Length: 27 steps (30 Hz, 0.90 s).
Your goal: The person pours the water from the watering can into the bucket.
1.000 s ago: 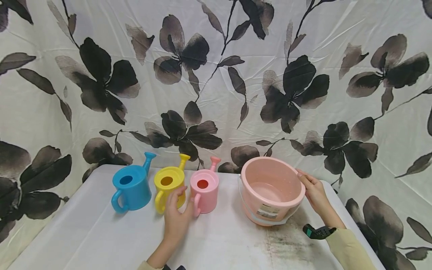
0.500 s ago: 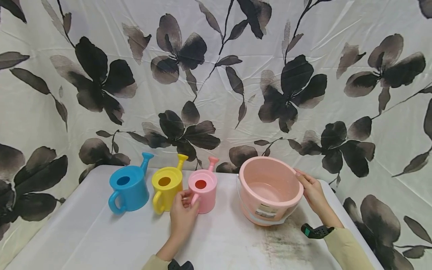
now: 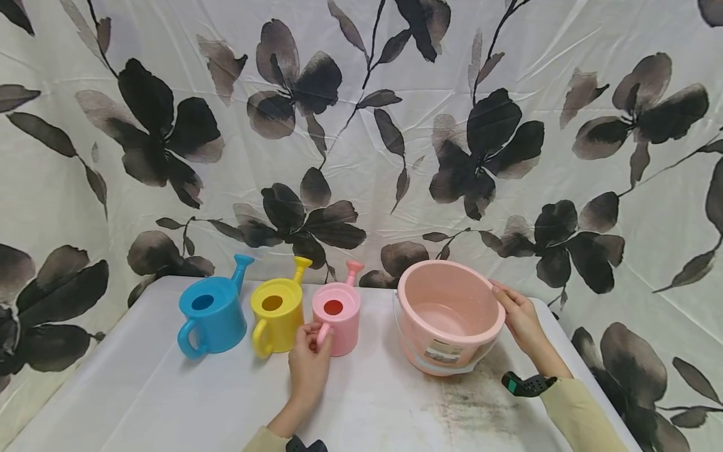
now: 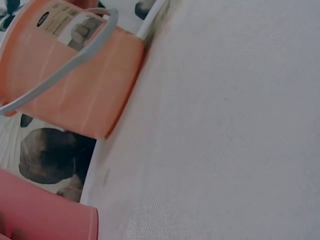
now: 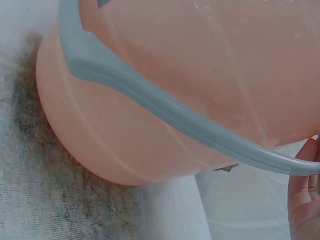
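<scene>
In the head view, my left hand (image 3: 309, 367) grips the handle of a small pink watering can (image 3: 342, 320), its fingers curled at the handle. The can stands upright on the table; its wall also shows at the lower left of the left wrist view. My right hand (image 3: 521, 320) holds the right rim of a pale pink bucket (image 3: 415, 329), which has a light grey bail handle (image 5: 165, 107) hanging down its front. A label (image 3: 444, 351) is stuck on the bucket's side. Only part of the right hand shows at the right wrist view's edge.
A yellow watering can (image 3: 282, 323) stands just left of the pink one, and a blue watering can (image 3: 223, 323) is farther left. The white-covered table (image 3: 186, 402) has a dark stain (image 3: 480, 402) in front of the bucket. Behind hangs a floral cloth (image 3: 384, 188).
My left hand has moved from between the yellow and pink cans to the pink can's handle and taken hold of it. The right hand stays at the bucket's rim.
</scene>
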{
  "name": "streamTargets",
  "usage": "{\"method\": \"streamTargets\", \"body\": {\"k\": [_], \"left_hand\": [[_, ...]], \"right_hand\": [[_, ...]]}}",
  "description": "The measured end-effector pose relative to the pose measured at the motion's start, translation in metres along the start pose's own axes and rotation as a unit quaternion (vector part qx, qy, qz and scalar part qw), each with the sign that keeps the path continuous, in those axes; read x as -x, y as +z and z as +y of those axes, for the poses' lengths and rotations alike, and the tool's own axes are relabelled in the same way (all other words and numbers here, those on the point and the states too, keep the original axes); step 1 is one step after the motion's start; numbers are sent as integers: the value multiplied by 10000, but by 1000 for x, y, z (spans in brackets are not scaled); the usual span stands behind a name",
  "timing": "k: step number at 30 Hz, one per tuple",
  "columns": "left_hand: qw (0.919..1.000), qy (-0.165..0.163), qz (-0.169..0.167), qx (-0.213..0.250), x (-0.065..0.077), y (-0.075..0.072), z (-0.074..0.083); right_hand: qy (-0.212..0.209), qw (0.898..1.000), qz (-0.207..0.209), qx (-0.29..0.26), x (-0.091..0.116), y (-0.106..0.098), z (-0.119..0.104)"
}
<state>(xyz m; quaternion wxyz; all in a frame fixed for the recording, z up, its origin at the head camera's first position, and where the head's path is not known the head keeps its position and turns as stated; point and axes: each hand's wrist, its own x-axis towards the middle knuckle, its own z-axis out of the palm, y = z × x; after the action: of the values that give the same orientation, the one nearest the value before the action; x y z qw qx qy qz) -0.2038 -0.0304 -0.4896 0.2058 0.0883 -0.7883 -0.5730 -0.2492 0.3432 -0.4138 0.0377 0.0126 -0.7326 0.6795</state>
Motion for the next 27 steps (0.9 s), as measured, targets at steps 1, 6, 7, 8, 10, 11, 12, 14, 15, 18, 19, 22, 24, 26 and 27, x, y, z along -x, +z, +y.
{"method": "streamTargets", "body": {"k": [1, 6, 7, 8, 10, 11, 12, 14, 15, 18, 19, 22, 24, 26, 27], "left_hand": [[10000, -5, 25, -1, 0, 1, 0], [9999, -35, 112, 54, 1, 4, 0], [9999, -40, 110, 72, 1, 4, 0], [9999, -42, 104, 97, 1, 4, 0], [9998, -31, 110, 142, 1, 4, -1], [9998, -16, 115, 169, 1, 4, -2], [9997, -3, 127, 203, 1, 3, -2], [9996, 22, 130, 239, 0, 2, -3], [9996, 23, 119, 262, 0, 1, -4], [9993, 4, 80, 378, -1, -1, -6], [9991, -33, 46, 412, -1, -1, -7], [9983, -213, -6, 551, -2, -2, -7], [9975, -335, -29, 626, -1, -1, -7], [9967, -416, -24, 695, -1, 0, -6], [9963, -442, -7, 732, -1, 0, -5]], "right_hand": [[0, 10000, -1, -9, 0, 0, 0], [-42, 10000, 9, -45, 0, 0, 1], [-51, 10000, 22, -54, 0, 1, 1], [-60, 10000, 30, -66, 0, 1, 1], [-69, 9999, 39, -108, 0, 1, 1], [-70, 9999, 42, -122, 0, 1, 1], [-74, 9999, 40, -129, 0, 1, 1], [-84, 9998, 39, -185, 0, 2, 1], [-90, 9998, 37, -190, 0, 2, 2], [-107, 9998, 38, -184, 0, 2, 2], [-106, 9998, 36, -187, 0, 2, 2], [-94, 9998, 19, -182, 0, 2, 2], [-96, 9998, 2, -190, 0, 2, 1], [-102, 9997, -10, -216, 0, 2, 1], [-114, 9997, -20, -237, -1, 3, 2]]}}
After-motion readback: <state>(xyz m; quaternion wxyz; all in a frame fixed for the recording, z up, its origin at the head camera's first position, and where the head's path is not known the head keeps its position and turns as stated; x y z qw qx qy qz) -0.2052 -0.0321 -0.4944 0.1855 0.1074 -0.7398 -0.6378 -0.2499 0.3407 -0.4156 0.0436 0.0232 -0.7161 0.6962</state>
